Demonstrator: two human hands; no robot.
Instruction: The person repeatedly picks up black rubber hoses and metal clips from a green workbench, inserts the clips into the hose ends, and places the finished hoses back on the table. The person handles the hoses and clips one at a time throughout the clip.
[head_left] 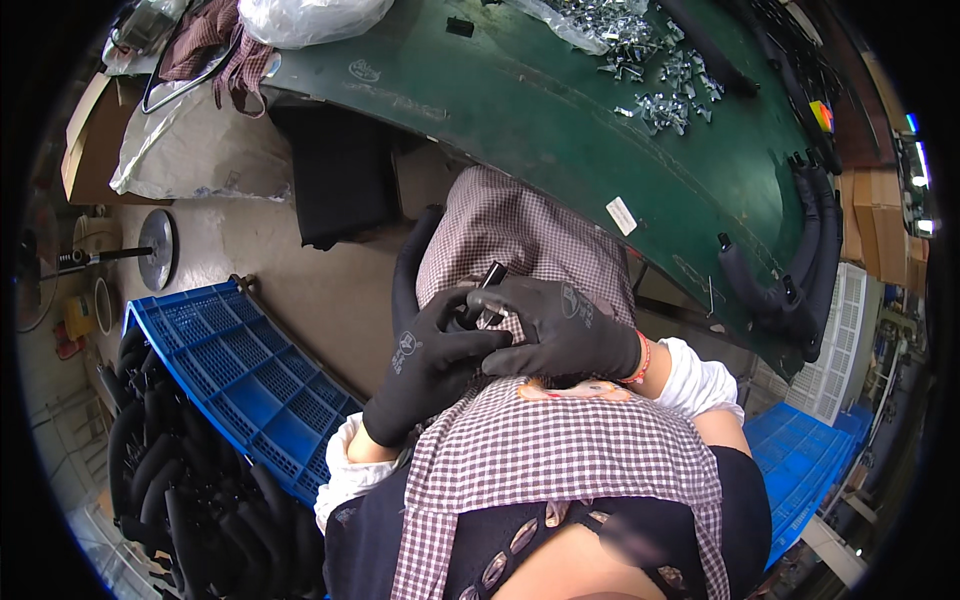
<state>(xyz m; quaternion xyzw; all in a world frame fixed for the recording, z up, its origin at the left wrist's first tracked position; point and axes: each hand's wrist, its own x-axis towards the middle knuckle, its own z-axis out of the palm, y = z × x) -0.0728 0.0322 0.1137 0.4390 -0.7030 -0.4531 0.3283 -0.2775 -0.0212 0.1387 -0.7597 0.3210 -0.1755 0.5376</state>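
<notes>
Where the two black-gloved hands meet over the checked apron in the person's lap, they close together on a long black curved tube with a foam-like sleeve point(408, 270) and a small dark metal fitting point(490, 275) at its near end. The left hand point(425, 365) is wrapped around the tube from seven o'clock, fingers curled tight on it. The right hand point(560, 325) comes in from four o'clock, its fingertips pinched narrow on the fitting. The tube runs away from the hands toward eleven o'clock, down past the knee.

Judging by its look, the tube is stiff in the core and soft-skinned: light, not fragile, and grippy enough under coated gloves. The padded stretch just behind the end seems the best hold. The fitting is small and hard, likely slippery, so a fingertip pinch suits it.

At one o'clock on the green worktable point(520, 100) lies a scatter of bright silvery metal clips point(660, 90); more finished black tubes point(800, 270) lie at three o'clock. A blue plastic crate point(240, 370) stands at nine o'clock, with a heap of black tubes point(190, 490) at eight.
</notes>
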